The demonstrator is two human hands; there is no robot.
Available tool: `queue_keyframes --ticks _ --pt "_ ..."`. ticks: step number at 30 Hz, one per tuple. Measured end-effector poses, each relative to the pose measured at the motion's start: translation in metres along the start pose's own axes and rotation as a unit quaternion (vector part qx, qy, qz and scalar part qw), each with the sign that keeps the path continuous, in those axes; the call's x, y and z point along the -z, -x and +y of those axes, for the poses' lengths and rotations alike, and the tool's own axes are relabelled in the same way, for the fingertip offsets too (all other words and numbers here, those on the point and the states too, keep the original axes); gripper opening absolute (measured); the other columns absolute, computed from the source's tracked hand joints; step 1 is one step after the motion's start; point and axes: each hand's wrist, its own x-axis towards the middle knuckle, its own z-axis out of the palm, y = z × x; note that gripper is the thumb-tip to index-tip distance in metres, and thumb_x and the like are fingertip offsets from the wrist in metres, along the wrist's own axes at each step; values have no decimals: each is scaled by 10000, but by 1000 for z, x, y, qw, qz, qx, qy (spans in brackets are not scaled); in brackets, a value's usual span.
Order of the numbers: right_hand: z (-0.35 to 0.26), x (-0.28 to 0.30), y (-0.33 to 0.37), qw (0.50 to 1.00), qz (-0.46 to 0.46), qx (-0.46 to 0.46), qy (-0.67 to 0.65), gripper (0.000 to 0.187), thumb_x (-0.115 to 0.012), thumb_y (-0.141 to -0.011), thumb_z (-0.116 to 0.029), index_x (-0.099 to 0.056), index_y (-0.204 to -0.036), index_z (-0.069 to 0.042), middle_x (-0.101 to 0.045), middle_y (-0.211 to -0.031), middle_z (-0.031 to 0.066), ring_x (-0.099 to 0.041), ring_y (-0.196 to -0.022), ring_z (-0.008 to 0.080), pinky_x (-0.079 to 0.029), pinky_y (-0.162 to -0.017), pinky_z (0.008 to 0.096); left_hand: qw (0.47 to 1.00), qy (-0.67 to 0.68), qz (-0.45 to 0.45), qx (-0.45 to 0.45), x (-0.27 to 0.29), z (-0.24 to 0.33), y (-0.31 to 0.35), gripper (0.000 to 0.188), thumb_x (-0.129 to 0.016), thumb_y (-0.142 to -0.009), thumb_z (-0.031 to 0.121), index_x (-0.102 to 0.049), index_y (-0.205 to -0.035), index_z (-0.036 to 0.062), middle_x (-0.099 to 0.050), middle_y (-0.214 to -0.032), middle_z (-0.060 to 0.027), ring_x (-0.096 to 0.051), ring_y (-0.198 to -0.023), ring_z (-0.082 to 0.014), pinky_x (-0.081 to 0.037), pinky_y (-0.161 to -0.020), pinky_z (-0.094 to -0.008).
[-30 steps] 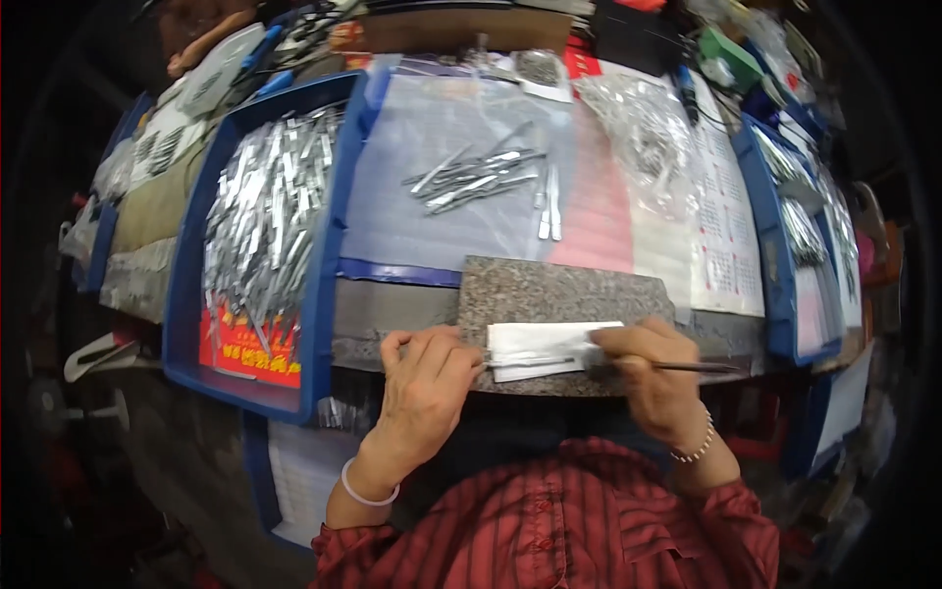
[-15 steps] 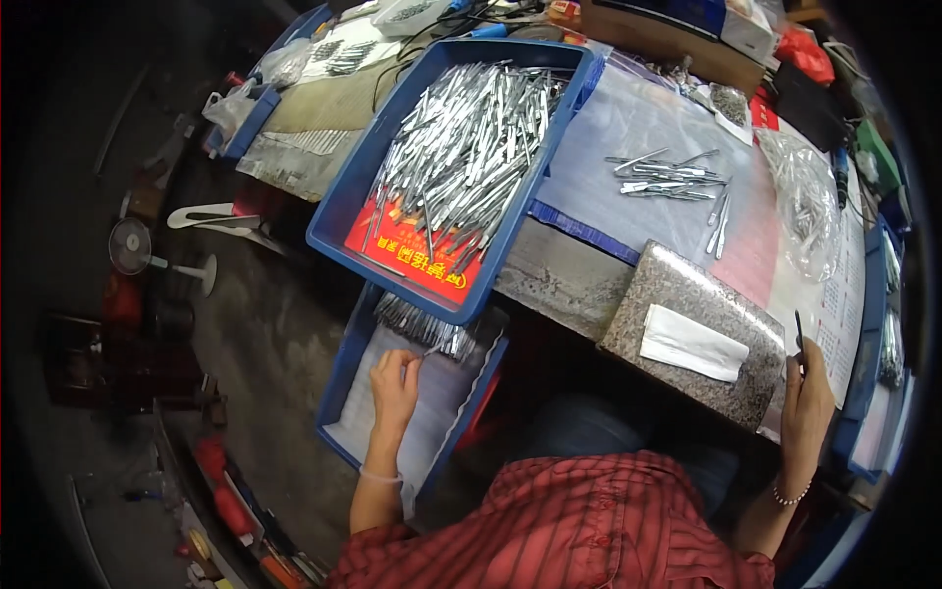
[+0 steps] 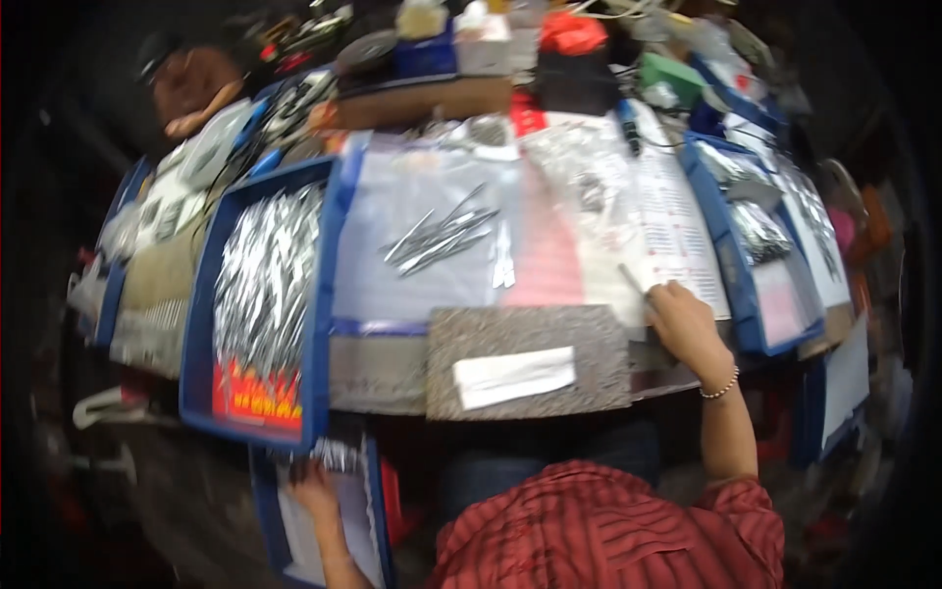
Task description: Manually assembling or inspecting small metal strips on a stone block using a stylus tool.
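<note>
My right hand (image 3: 685, 322) is closed on a thin dark rod-like tool (image 3: 630, 279), whose exact kind I cannot make out. It is over the table's front edge, right of a speckled stone slab (image 3: 530, 329) with a folded white cloth (image 3: 515, 377) on it. My left hand (image 3: 312, 491) is down in a lower blue tray (image 3: 376, 520), beside a bunch of slim metal pieces (image 3: 337, 455); its fingers are blurred. Above that tray, an upper blue tray (image 3: 320, 393) is heaped with slim shiny metal pieces (image 3: 265, 275). Several more metal pieces (image 3: 442, 236) lie on a clear plastic sheet (image 3: 392, 187).
A clear plastic bag (image 3: 589, 182) of small parts lies at the back right. Beyond it stands another blue tray (image 3: 756, 334) with bagged metal pieces. Boxes (image 3: 422, 103) line the table's back. Another person (image 3: 191, 83) is at the far left.
The view has swung to the right and is blurred. My left hand is further down in the lower tray, by the metal pieces. My right hand still holds the thin tool, now tilted to the left.
</note>
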Motion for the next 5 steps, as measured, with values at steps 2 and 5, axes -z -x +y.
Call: queue_keyframes --ticks 2,5 --pt "-13 28 -10 993 87 8 -75 216 -656 -831 -140 -576 -1005 -39 -598 -925 149 -603 -890 357 -496 -760 427 990 -29 -107 85 20 2 -3 99 -640 -813 121 -649 -878 46 -637 -902 -172 -587 -861 -364 -422 -772 -481" --pt "-18 52 -34 967 215 29 -137 366 -679 -846 -154 -554 -1173 -48 -584 -1086 176 -579 -1001 357 -480 -833 394 990 130 -32 37 68 50 -21 257 -711 -741 138 -686 -974 31 -647 -886 -167 -606 -872 -327 -421 -792 -489"
